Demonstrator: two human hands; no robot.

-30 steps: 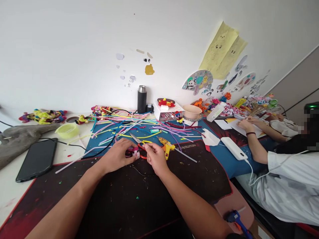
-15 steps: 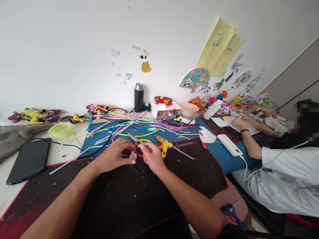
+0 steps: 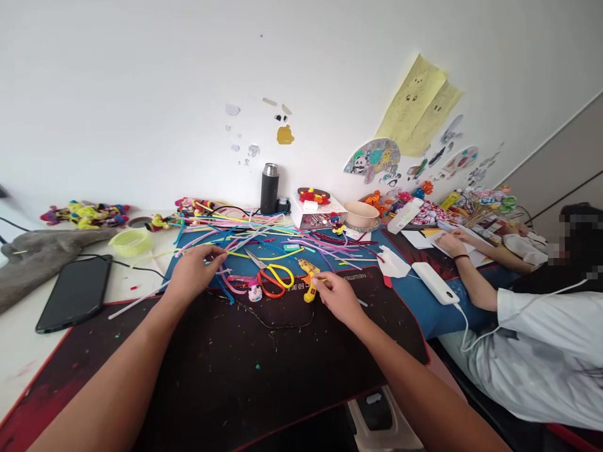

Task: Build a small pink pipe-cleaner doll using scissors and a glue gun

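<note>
My left hand (image 3: 195, 273) hovers over the left end of the pipe cleaners (image 3: 226, 235), its thumb and fingers brought together. Whatever they pinch, if anything, is too small to name. With its fingertips, my right hand (image 3: 342, 300) grips the handle of a yellow hot glue gun (image 3: 309, 282), its nozzle pointing away from me. Between the hands lie scissors (image 3: 276, 279) with orange and yellow handles, blades apart. Just left of their handles is a small doll piece (image 3: 255, 290) with a white, pink-marked face. A thin dark cord (image 3: 273, 326) curves across the black mat.
A phone (image 3: 75, 294) lies at left beside a yellow-green coil (image 3: 130, 242). At the back stand a black flask (image 3: 269, 191), a white box (image 3: 318, 218) and a beige bowl (image 3: 361, 215). Right of me, a co-worker's hands (image 3: 455, 242) are over papers, near a white power bank (image 3: 434, 282).
My hands have moved apart, leaving the doll piece and scissors on the mat. The left went left to the pipe cleaners; the right went right and took hold of the glue gun handle.
</note>
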